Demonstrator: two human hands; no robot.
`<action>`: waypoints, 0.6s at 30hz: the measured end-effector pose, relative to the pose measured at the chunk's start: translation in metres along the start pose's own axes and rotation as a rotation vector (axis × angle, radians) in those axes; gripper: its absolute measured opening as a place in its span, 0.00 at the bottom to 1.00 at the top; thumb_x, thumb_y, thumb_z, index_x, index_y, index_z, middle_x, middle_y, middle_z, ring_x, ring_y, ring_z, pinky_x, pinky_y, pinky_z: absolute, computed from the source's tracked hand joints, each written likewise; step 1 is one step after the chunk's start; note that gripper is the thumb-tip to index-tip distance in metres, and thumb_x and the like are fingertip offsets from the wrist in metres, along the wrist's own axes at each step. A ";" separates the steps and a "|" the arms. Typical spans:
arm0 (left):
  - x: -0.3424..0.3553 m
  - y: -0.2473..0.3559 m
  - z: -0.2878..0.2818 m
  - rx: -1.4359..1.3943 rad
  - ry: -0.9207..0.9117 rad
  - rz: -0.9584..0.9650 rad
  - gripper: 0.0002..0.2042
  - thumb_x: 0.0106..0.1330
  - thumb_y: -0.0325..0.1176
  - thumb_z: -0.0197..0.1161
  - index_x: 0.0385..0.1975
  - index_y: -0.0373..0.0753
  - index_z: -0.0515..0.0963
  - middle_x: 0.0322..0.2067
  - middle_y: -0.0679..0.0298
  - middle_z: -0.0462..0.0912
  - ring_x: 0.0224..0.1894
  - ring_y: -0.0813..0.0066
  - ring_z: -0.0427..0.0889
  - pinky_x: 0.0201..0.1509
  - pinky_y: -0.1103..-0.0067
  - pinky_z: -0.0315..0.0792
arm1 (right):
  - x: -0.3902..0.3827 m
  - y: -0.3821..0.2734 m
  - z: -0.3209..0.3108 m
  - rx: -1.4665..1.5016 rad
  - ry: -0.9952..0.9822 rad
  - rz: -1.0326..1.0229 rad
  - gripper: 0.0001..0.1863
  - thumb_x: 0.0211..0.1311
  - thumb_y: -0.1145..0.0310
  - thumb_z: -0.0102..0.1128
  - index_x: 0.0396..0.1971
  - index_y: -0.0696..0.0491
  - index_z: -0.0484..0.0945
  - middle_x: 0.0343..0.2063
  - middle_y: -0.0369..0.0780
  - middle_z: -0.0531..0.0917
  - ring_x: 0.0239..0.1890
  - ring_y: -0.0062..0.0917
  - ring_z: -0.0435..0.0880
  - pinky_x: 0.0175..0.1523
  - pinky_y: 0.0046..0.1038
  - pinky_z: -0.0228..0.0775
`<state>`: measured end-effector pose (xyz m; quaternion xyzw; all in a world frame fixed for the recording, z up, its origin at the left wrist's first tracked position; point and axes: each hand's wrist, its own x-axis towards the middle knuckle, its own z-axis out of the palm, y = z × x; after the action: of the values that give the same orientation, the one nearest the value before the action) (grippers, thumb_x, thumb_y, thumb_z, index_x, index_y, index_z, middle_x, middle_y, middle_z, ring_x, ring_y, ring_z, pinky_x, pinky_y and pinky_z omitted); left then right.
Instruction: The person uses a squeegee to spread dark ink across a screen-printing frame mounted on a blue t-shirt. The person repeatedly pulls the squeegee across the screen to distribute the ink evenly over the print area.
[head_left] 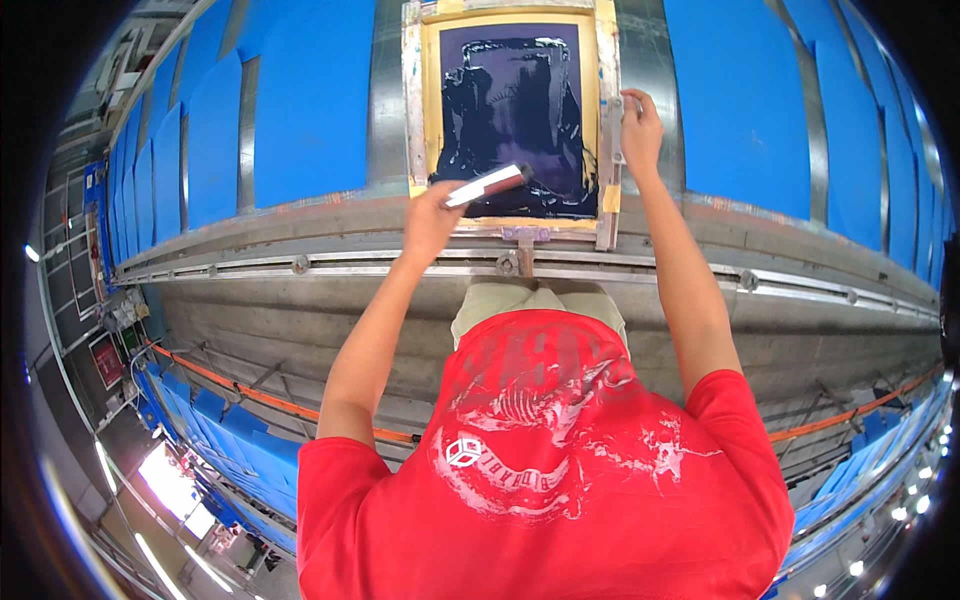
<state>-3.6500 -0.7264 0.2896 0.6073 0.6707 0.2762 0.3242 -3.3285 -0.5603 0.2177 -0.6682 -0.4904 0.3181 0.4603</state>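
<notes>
A screen-printing frame (414,110) with pale, taped sides lies in front of me. Dark, wet-looking ink (510,120) is spread over its mesh, thick and glossy round a rectangular patch. My left hand (430,222) is closed on one end of a squeegee (488,186). The squeegee slants up to the right over the near part of the mesh, its far end dark with ink. At the frame's right side is my right hand (641,132), its fingers bent against the outer edge. The palm side of that hand is hidden.
Blue sheets (310,110) lie in a row on the long metal table, with more blue sheets (745,100) to the right. A metal rail (400,262) runs along the near edge, in front of my body. An orange pipe (270,398) passes behind me.
</notes>
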 end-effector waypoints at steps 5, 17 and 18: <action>0.030 -0.026 -0.009 -0.195 -0.018 -0.183 0.15 0.59 0.25 0.74 0.46 0.32 0.83 0.34 0.60 0.89 0.36 0.81 0.85 0.42 0.81 0.77 | 0.006 0.005 0.005 -0.114 -0.031 0.020 0.12 0.75 0.60 0.52 0.47 0.46 0.83 0.21 0.48 0.81 0.27 0.46 0.81 0.38 0.46 0.69; 0.169 -0.009 0.011 -0.001 -1.096 -0.361 0.25 0.48 0.29 0.78 0.50 0.34 0.83 0.38 0.63 0.89 0.40 0.75 0.85 0.38 0.77 0.79 | 0.024 0.006 -0.011 -0.616 -0.210 -0.211 0.18 0.71 0.52 0.58 0.55 0.43 0.81 0.45 0.48 0.84 0.47 0.46 0.82 0.51 0.47 0.74; 0.180 -0.012 0.002 -0.040 -1.128 -0.388 0.26 0.47 0.29 0.79 0.51 0.34 0.83 0.38 0.63 0.89 0.40 0.76 0.85 0.37 0.79 0.79 | 0.024 -0.017 -0.014 -0.706 -0.248 -0.308 0.21 0.69 0.50 0.60 0.57 0.43 0.80 0.48 0.47 0.83 0.50 0.45 0.82 0.54 0.46 0.74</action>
<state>-3.6655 -0.5489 0.2610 0.5203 0.4883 -0.1407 0.6863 -3.3146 -0.5403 0.2395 -0.6605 -0.7156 0.1358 0.1822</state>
